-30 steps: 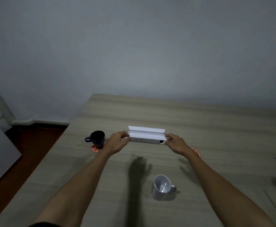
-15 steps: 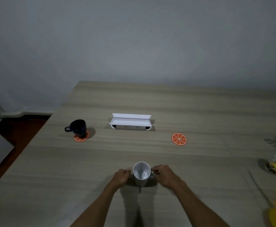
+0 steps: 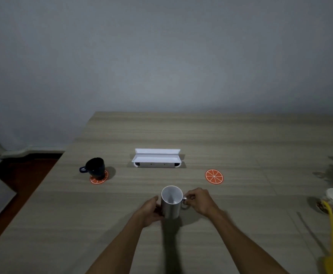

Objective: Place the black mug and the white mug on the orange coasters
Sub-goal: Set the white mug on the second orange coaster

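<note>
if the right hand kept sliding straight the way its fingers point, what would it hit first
The right hand points leftward, fingers at the handle of the white mug, so it would meet the mug at once, then likely the left hand on the far side.

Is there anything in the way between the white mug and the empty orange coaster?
Nothing visible. The white mug, held by both hands, has only bare table between it and the empty orange coaster. The white box sits farther back, off that path.

White mug [image 3: 171, 202], black mug [image 3: 95, 168], orange coasters [image 3: 214, 176].
</note>
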Demonstrator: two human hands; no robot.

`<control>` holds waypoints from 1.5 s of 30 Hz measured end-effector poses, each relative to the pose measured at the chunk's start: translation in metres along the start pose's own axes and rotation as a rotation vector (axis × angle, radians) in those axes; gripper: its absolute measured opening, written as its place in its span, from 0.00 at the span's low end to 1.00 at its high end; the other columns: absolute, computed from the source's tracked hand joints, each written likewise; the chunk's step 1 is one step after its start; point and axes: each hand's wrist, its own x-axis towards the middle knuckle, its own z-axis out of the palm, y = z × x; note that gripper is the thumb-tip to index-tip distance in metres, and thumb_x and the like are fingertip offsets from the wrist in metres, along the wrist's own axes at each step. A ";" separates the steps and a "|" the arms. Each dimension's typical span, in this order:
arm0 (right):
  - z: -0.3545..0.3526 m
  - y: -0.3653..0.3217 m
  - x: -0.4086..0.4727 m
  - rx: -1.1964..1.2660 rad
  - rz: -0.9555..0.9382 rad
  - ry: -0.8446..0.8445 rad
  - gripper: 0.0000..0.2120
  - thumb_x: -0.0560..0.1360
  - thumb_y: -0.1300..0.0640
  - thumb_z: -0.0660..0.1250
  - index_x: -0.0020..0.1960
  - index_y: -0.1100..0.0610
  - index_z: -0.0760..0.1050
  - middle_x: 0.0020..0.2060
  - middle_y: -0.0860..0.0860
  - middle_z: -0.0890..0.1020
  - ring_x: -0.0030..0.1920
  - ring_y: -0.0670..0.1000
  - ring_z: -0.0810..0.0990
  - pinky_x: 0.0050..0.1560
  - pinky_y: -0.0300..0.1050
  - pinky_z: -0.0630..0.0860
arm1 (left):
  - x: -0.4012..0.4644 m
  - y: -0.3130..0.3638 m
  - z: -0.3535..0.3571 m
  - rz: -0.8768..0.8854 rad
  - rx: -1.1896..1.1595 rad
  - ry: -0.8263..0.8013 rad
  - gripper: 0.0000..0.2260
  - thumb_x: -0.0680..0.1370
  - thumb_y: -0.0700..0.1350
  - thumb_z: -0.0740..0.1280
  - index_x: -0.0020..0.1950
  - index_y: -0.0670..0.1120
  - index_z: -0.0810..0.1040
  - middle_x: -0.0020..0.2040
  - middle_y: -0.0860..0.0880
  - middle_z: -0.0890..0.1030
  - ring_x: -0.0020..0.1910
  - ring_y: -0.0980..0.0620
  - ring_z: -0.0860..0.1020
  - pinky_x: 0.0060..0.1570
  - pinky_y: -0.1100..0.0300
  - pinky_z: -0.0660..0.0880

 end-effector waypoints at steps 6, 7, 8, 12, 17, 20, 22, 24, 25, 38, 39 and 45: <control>-0.058 -0.030 0.006 0.021 -0.031 0.112 0.05 0.67 0.58 0.75 0.43 0.57 0.85 0.29 0.42 0.84 0.32 0.39 0.80 0.38 0.35 0.73 | -0.003 0.059 0.015 0.060 -0.008 -0.071 0.20 0.85 0.49 0.52 0.47 0.33 0.72 0.42 0.38 0.75 0.42 0.43 0.76 0.44 0.51 0.76; -0.068 -0.031 0.008 0.031 -0.027 0.144 0.03 0.66 0.58 0.75 0.40 0.54 0.84 0.25 0.39 0.81 0.29 0.37 0.78 0.35 0.33 0.72 | -0.002 0.068 0.021 0.062 -0.010 -0.077 0.21 0.85 0.49 0.52 0.45 0.34 0.72 0.42 0.38 0.75 0.41 0.43 0.76 0.44 0.51 0.76; -0.076 -0.032 0.009 0.036 -0.021 0.184 0.03 0.65 0.56 0.76 0.37 0.50 0.83 0.23 0.39 0.80 0.27 0.36 0.76 0.34 0.33 0.71 | 0.000 0.074 0.027 0.068 -0.015 -0.088 0.21 0.85 0.49 0.52 0.43 0.34 0.72 0.41 0.38 0.75 0.41 0.43 0.76 0.46 0.50 0.76; -0.104 -0.022 0.019 0.063 0.010 0.300 0.03 0.64 0.56 0.77 0.37 0.52 0.84 0.31 0.48 0.85 0.31 0.39 0.79 0.37 0.34 0.73 | 0.009 0.097 0.056 0.101 0.005 -0.168 0.20 0.84 0.50 0.53 0.49 0.33 0.72 0.41 0.39 0.75 0.41 0.44 0.76 0.57 0.46 0.74; -0.138 0.008 0.038 0.077 0.044 0.354 0.04 0.64 0.58 0.77 0.39 0.54 0.85 0.35 0.49 0.87 0.35 0.41 0.81 0.39 0.35 0.74 | 0.040 0.114 0.101 0.108 0.024 -0.216 0.22 0.84 0.52 0.54 0.65 0.34 0.69 0.45 0.40 0.75 0.43 0.44 0.77 0.51 0.48 0.77; -0.153 0.037 0.058 0.076 0.074 0.351 0.04 0.66 0.59 0.75 0.40 0.53 0.85 0.32 0.46 0.84 0.32 0.34 0.79 0.37 0.31 0.72 | 0.068 0.117 0.130 0.117 -0.002 -0.213 0.20 0.85 0.47 0.52 0.68 0.32 0.67 0.45 0.40 0.74 0.43 0.45 0.76 0.56 0.48 0.76; -0.160 0.054 0.070 0.063 0.097 0.354 0.06 0.66 0.61 0.73 0.41 0.52 0.85 0.32 0.46 0.84 0.32 0.34 0.78 0.36 0.26 0.70 | 0.085 0.118 0.145 0.103 -0.008 -0.199 0.15 0.85 0.44 0.52 0.63 0.35 0.68 0.45 0.40 0.73 0.42 0.45 0.75 0.59 0.48 0.74; -0.168 0.081 0.090 0.063 0.118 0.330 0.07 0.67 0.63 0.72 0.42 0.54 0.85 0.35 0.48 0.85 0.33 0.36 0.79 0.34 0.23 0.69 | 0.112 0.120 0.167 0.072 0.002 -0.174 0.12 0.85 0.43 0.52 0.58 0.35 0.68 0.44 0.40 0.73 0.41 0.46 0.75 0.56 0.49 0.74; -0.169 0.085 0.093 0.063 0.116 0.327 0.07 0.67 0.64 0.72 0.42 0.55 0.85 0.35 0.49 0.85 0.33 0.36 0.79 0.34 0.22 0.69 | 0.117 0.119 0.169 0.070 0.017 -0.160 0.11 0.85 0.43 0.52 0.58 0.36 0.68 0.44 0.40 0.73 0.41 0.46 0.75 0.54 0.49 0.75; -0.168 0.174 0.176 0.098 0.153 0.240 0.08 0.68 0.64 0.74 0.45 0.55 0.85 0.37 0.45 0.84 0.36 0.34 0.80 0.40 0.23 0.72 | 0.213 0.120 0.225 0.074 0.201 -0.131 0.10 0.81 0.36 0.55 0.55 0.41 0.76 0.40 0.47 0.77 0.38 0.53 0.75 0.39 0.61 0.75; -0.166 0.176 0.178 0.109 0.157 0.235 0.08 0.67 0.64 0.74 0.45 0.55 0.85 0.37 0.45 0.84 0.37 0.36 0.81 0.42 0.26 0.74 | 0.215 0.120 0.226 0.082 0.218 -0.134 0.10 0.81 0.37 0.56 0.55 0.42 0.76 0.40 0.47 0.78 0.38 0.54 0.75 0.39 0.61 0.74; -0.159 0.182 0.179 0.108 0.185 0.203 0.09 0.67 0.65 0.74 0.45 0.56 0.85 0.36 0.45 0.83 0.37 0.38 0.80 0.38 0.23 0.72 | 0.222 0.113 0.225 0.076 0.299 -0.126 0.11 0.80 0.38 0.57 0.46 0.46 0.78 0.36 0.49 0.77 0.36 0.54 0.75 0.37 0.63 0.73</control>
